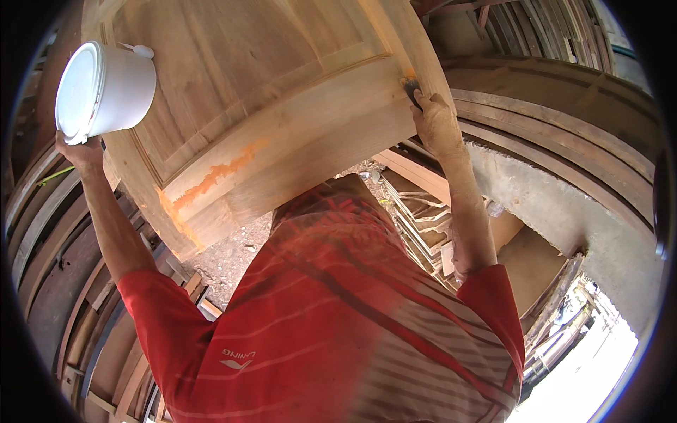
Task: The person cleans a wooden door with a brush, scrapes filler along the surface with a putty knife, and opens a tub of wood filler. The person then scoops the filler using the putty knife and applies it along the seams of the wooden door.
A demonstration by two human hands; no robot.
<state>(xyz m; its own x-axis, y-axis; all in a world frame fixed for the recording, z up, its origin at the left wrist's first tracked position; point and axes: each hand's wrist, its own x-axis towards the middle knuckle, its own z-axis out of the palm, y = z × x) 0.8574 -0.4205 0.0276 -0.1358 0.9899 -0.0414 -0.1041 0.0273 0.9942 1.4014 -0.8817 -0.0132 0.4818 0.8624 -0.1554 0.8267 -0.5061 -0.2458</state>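
Left hand [82,151]: curled against the lower rim of a white round plastic bucket [128,88], over the left edge of a pale brown wooden panel [324,116]; fingertips hidden.
Right hand [436,121]: closed around a small black scraper [412,90] near the panel's right edge.
Panel: orange smears [218,174] toward its near-left corner.
Room: long brown boards [557,137] stacked either side; grey concrete ledge [564,201] at right.

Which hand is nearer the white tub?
Left. The left hand holds the white tub at its lidded end; the right hand is across the wooden panel, near its right edge, gripping a dark tool.
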